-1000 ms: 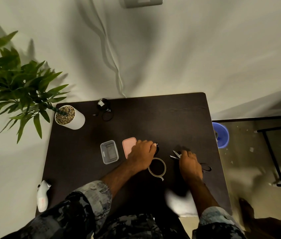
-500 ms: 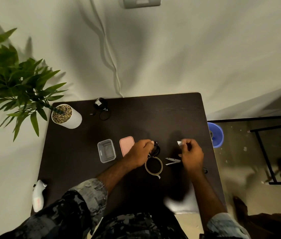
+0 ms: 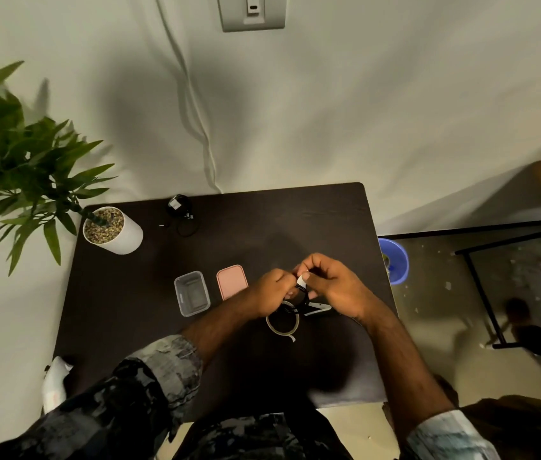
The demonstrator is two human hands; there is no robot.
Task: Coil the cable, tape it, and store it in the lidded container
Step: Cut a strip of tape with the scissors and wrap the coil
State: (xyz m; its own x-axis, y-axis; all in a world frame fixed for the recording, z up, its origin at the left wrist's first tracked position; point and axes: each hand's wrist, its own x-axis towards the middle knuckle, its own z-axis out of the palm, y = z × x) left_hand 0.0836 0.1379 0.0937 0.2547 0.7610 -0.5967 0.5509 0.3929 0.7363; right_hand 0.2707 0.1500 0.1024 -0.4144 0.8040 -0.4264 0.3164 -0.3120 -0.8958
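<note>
My left hand (image 3: 274,292) grips a small black coiled cable (image 3: 299,298) just above the dark table (image 3: 123,310). My right hand (image 3: 332,282) pinches a short white piece of tape (image 3: 302,279) against the top of the coil. The two hands touch over the cable, and most of the coil is hidden by fingers. A tape roll (image 3: 283,323) lies flat on the table just below the hands. Scissors (image 3: 318,308) lie to its right, partly under my right wrist. A clear container (image 3: 192,293) stands open, with its pink lid (image 3: 232,281) beside it on the right.
A white pot with a green plant (image 3: 113,230) stands at the table's back left corner. A second black cable with a plug (image 3: 181,210) lies at the back edge. A white object (image 3: 54,380) sits at the front left edge. A blue bucket (image 3: 393,260) stands on the floor right of the table.
My right hand let go of the scissors, lifted with the tape piece and moved left to the coil. My left hand raised the cable off the table toward it.
</note>
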